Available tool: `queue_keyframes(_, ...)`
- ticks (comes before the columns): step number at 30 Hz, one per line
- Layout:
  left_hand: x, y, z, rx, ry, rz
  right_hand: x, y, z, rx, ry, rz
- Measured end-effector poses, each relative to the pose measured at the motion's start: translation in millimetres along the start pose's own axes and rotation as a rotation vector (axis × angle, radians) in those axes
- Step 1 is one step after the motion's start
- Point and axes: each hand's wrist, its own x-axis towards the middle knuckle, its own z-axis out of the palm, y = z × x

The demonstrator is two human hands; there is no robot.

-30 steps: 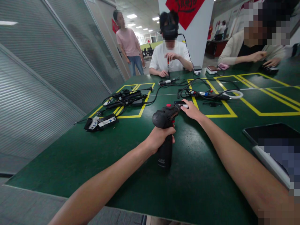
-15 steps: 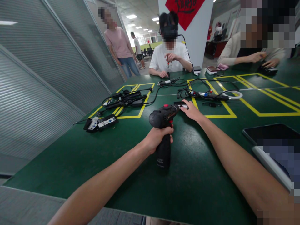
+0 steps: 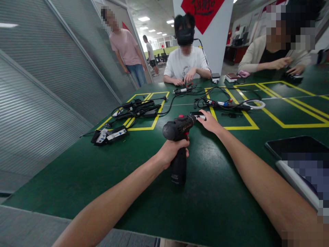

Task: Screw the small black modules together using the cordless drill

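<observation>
Black drill (image 3: 177, 128) is gripped in the left hand (image 3: 174, 148), right hand (image 3: 211, 122) pinching that little piece (image 3: 201, 117), probably to steady it.

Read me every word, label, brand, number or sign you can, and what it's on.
Nothing reads with certainty.
Side of the drill: lettering, too small.
Base of its handle: pale lettering, too blurred.
Red sign: dark brush strokes, blurred and cut off.
White shirt: round print, too small.
White strip: blue marks, unreadable.
</observation>
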Motion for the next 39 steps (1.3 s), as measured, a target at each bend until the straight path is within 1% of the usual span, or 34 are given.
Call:
queue_keyframes(5,0.3,-0.3,0.3,-0.005,0.004,0.006,-0.5,0.4,0.0,-0.001,0.004,-0.014)
queue_keyframes(14,-0.9,2.1,1.5,-0.022,0.029,-0.029,-0.3,0.5,-0.6,-0.011,0.018,-0.027)
queue_keyframes(19,-1.1,2.6,1.6,-0.035,0.039,-0.033,-0.5,-0.7,-0.9,-0.012,0.012,-0.011)
queue_keyframes(39,-0.8,2.7,0.9,-0.019,0.019,-0.021,0.8,0.3,-0.5,0.009,0.009,-0.009)
